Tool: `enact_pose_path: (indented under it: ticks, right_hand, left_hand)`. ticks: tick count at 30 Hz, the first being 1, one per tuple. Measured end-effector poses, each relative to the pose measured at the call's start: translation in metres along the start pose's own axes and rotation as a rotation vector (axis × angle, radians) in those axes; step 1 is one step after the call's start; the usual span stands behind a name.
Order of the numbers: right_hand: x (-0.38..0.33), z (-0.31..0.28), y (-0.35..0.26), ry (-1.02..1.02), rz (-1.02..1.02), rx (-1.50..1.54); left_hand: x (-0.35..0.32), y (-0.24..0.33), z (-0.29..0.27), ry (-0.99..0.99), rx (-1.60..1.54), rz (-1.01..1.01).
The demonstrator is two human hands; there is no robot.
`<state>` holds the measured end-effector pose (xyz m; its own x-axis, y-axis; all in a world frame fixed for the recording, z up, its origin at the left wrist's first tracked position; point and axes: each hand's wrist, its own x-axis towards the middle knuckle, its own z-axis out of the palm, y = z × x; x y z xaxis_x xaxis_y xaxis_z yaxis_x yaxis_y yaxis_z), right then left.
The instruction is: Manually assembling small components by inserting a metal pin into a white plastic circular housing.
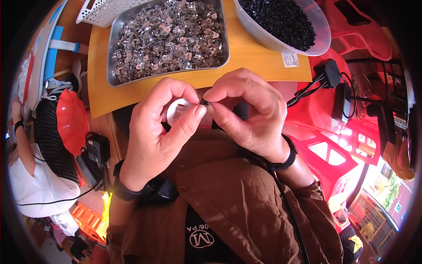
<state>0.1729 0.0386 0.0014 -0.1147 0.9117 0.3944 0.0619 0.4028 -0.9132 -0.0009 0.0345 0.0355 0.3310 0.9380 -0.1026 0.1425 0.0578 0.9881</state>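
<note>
My left hand (160, 127) and my right hand (252, 112) meet in front of my chest, just off the table's near edge. Thumbs and index fingers of both pinch a tiny black plastic piece (204, 102); its exact shape is mostly covered by the fingertips. Beyond the hands, a metal tray (225, 53) on the table is heaped with small shiny metal clips (169, 37). Right of it a translucent plastic bowl (324, 37) holds many small black plastic parts (279, 22).
The yellow table (246, 57) carries a white perforated basket (94, 15) at the far left. Red plastic chairs (360, 31) stand to the right, with a black power box and cables (327, 75). A red scalloped basin (72, 121) and another person's arm (24, 141) are at left.
</note>
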Motion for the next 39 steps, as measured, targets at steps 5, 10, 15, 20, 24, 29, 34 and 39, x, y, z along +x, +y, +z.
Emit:
enact_pose_path:
  ticks: [5,10,15,20,24,29,34,39]
  right_hand:
    - [-0.001,-0.003,0.000,-0.029,-0.002,-0.020]
    - [0.000,-0.002,0.002,-0.015,-0.080,-0.070]
    - [-0.001,-0.002,0.005,0.018,-0.090,-0.093]
    - [-0.002,-0.003,0.002,0.018,0.325,0.250]
    - [0.000,-0.005,0.008,-0.017,0.514,0.481]
    - [-0.003,-0.005,0.013,0.005,0.499,0.374]
    - [-0.008,0.003,0.012,0.014,0.333,0.134]
    - [-0.002,0.008,0.004,0.039,0.024,-0.053]
  left_hand:
    - [-0.002,-0.003,-0.003,-0.015,-0.010,-0.039]
    - [-0.002,-0.005,-0.003,-0.040,-0.142,-0.072]
    - [0.000,-0.002,-0.003,-0.028,-0.156,-0.074]
    - [0.000,-0.010,-0.015,-0.038,-0.304,-0.277]
    - [0.005,-0.020,-0.013,0.005,-0.509,-0.300]
    - [0.005,-0.031,-0.011,0.011,-0.666,-0.297]
    - [0.005,-0.028,-0.008,0.026,-0.654,-0.290]
    - [0.002,-0.033,-0.014,-0.145,-0.664,-0.239]
